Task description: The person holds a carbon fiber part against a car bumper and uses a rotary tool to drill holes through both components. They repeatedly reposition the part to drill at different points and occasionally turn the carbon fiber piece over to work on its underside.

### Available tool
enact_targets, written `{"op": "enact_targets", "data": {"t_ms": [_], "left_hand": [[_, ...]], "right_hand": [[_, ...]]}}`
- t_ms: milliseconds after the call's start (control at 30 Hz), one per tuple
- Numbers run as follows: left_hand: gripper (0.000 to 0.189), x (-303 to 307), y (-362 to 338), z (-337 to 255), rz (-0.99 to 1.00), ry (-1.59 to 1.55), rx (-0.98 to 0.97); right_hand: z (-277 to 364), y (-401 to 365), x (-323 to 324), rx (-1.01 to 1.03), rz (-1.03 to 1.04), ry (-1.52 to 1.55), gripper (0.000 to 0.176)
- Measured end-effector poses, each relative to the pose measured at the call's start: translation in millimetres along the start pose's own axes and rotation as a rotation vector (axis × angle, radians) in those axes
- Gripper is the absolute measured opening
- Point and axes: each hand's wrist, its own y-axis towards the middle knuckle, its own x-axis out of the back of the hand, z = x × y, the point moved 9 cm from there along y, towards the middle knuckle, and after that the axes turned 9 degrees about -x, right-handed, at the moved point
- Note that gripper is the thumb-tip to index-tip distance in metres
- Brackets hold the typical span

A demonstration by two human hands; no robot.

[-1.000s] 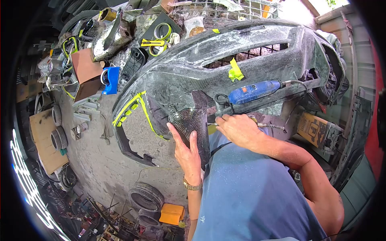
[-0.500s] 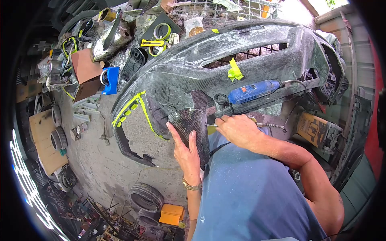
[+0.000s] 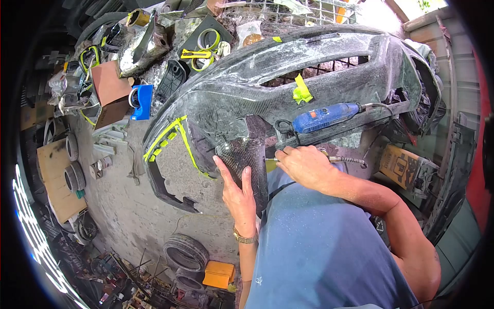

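Note:
A large dark carbon-fibre bumper [image 3: 221, 100] with whitish dust spreads across the middle. My left hand [image 3: 237, 195], with a watch at the wrist, lies against a smaller glossy carbon piece [image 3: 239, 159] at the bumper's near side, index finger and thumb apart. My right hand [image 3: 306, 166] is wrapped round the handpiece of a rotary tool, its thin tip pointing at the piece's right edge. From that hand a metallic flexible shaft [image 3: 350, 160] runs right. The blue motor body [image 3: 327, 117] rests on the bumper.
Yellow-green tape [image 3: 302, 90] sticks to the bumper. Behind it are tape rolls [image 3: 208, 39], a yellow cutter [image 3: 196, 54] and a blue tape dispenser [image 3: 142, 103]. Tyres [image 3: 186, 252] and an orange block [image 3: 219, 274] lie on the floor below. A cardboard box [image 3: 399, 166] stands at the right.

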Motion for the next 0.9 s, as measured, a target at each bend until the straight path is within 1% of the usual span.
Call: {"op": "enact_targets", "data": {"t_ms": [300,500,567,600,667,700,767,800,867,900], "left_hand": [[0.076,0.9,0.2,-0.6,0.004,-0.013,0.011],[0.076,1.2,0.0,-1.6,-0.007,-0.032,0.013],[0.076,1.0,0.6,-0.4,0.055,-0.066,0.125],[0.076,4.1,2.5,-4.1,0.052,-0.067,0.127],[0.075,-2.2,-0.4,1.5,0.123,-0.231,0.275],[0.075,-8.0,-3.4,11.0,0.122,-0.232,0.276],[0.074,-24.7,-8.9,32.3,0.028,-0.409,0.155],[0.074,-30.5,-10.8,37.6,0.030,-0.410,0.155],[0.077,-43.4,-15.9,46.6,0.002,-0.682,0.216],[0.077,-44.4,-16.2,44.3,0.005,-0.682,0.214]], "right_hand": [[2.6,-0.9,0.2,0.014,-0.002,-0.004,0.023],[-3.2,1.1,5.7,-0.026,-0.021,0.023,0.023],[-1.7,-1.0,6.4,-0.049,0.058,0.057,0.026],[-1.2,-2.4,9.0,-0.046,0.058,0.055,0.026],[-5.6,-7.3,22.8,-0.062,-0.032,0.233,0.023],[-7.7,-10.0,25.1,-0.061,-0.030,0.232,0.023],[-16.2,-16.2,30.1,-0.074,-0.031,0.391,0.026],[-20.4,-18.9,27.0,-0.076,-0.032,0.391,0.026],[-23.5,-22.5,20.8,-0.033,-0.045,0.487,0.029],[-23.8,-23.1,21.0,-0.036,-0.046,0.488,0.029]]}}
